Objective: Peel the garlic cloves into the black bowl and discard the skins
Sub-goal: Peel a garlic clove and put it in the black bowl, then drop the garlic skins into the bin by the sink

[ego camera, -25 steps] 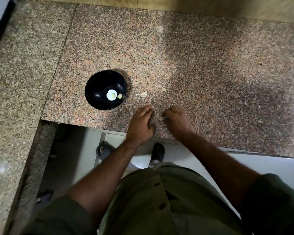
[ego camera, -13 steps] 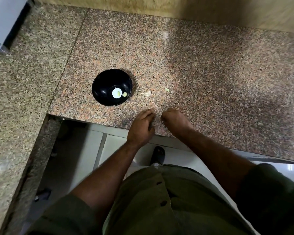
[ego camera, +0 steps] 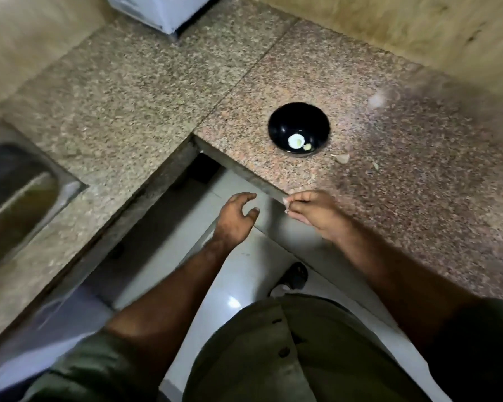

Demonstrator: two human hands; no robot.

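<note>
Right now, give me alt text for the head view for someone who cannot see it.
The right hand pinches pale garlic skins at the granite counter edge, while the left hand hangs open off the counter. Behind them a black bowl holds peeled garlic.

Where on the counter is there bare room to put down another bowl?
Bare granite lies left of the black bowl, between the sink and the white appliance, and right of the scraps. Tighter between bowl and right hand, at the counter edge.
</note>
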